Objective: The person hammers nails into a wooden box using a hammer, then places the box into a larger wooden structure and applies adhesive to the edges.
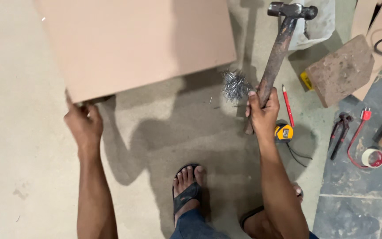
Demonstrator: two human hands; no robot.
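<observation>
Left hand: the left hand gripped the near corner of a pinkish board, lifted off the floor.
Right hand: the right hand was closed around the handle of a hammer, head raised at far right.
Nails: a heap of nails lay just left of the hammer handle.
Nearby: a red pencil and a yellow tape measure lay right of the hand.

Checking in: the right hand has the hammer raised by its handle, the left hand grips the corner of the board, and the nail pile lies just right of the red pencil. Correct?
Not quite. The head view shows the nail pile lying left of the red pencil, not right. The rest holds: the right hand has the hammer raised by its handle, and the left hand grips the corner of the board.
</observation>
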